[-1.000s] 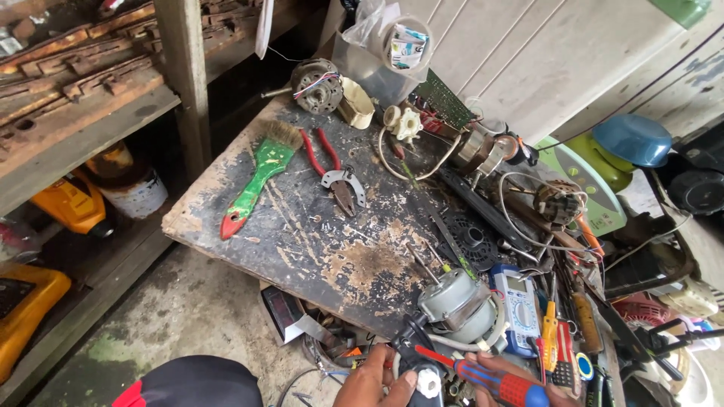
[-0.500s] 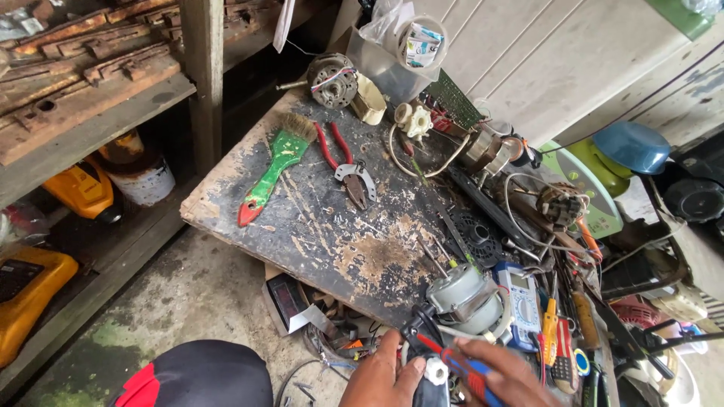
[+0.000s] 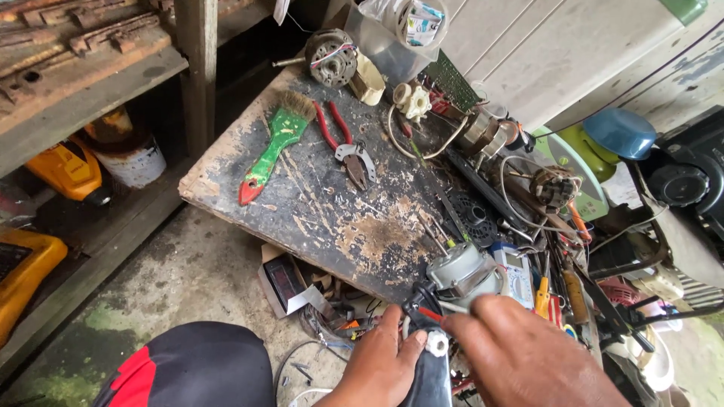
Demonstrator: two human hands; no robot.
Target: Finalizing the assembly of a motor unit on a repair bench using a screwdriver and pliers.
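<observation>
Head view, and both hands have come in close since a second ago: the left hand (image 3: pixel 381 362) now wraps its fingers around a dark, shiny part (image 3: pixel 428 377) at the bottom edge, and the right hand (image 3: pixel 520 358) has moved over it from the right. The screwdriver with the red and blue handle that lay by the right hand a moment back is no longer in sight. The right fingers (image 3: pixel 460 328) pinch at something small near a white knob (image 3: pixel 437 343) on top of that part; exactly what they grip, I cannot tell. So the work has moved from reaching to close handling, just off the near edge of the worktop (image 3: pixel 317 203).

Now the count. One green-handled brush (image 3: pixel 273 147). One pair of red-handled pliers (image 3: pixel 343 147). One grey motor (image 3: pixel 460 270) just above the hands, one bare motor (image 3: pixel 330 56) at the far end. One blue multimeter (image 3: pixel 516 271). One white plastic gear (image 3: pixel 412 99).
</observation>
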